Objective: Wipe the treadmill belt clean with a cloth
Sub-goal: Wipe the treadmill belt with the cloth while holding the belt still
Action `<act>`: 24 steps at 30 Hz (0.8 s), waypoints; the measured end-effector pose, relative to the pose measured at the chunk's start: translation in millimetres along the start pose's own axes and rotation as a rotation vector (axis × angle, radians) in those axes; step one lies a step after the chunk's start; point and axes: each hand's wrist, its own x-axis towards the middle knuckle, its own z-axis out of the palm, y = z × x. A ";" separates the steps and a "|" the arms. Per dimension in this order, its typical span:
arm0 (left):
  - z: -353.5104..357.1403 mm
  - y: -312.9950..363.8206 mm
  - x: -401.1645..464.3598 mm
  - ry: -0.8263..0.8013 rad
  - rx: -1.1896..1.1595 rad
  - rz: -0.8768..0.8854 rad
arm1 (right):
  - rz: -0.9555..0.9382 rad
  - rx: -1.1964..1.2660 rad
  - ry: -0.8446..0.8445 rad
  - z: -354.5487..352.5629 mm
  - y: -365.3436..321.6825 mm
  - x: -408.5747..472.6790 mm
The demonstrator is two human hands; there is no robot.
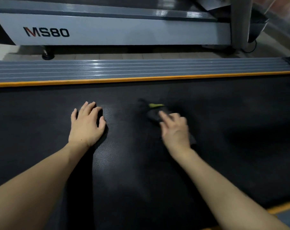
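My right grip (173,128), blurred, presses the dark cloth (155,114) at the belt's (232,113) twelve o'clock, left (87,125) flat and empty; the cloth could bunch and skip dirt.

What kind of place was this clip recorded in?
Probably a gym or fitness room. The hands work on a wide black treadmill belt with an orange-edged side rail, and a second treadmill marked MS80 stands alongside on a tiled floor.
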 end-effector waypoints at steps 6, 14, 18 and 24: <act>-17.7 6.8 -21.6 -0.048 0.007 0.012 | 0.304 -0.116 0.039 -10.7 11.3 -2.1; -32.1 18.7 -134.2 -0.142 0.041 -0.019 | -0.194 0.101 -0.131 -4.1 -98.1 -45.2; -29.6 24.2 -140.1 -0.119 0.041 -0.047 | 0.007 -0.030 -0.038 -33.4 21.1 -30.8; -28.3 27.6 -138.8 -0.126 0.058 -0.069 | 0.221 0.004 0.038 -13.0 -21.1 -39.4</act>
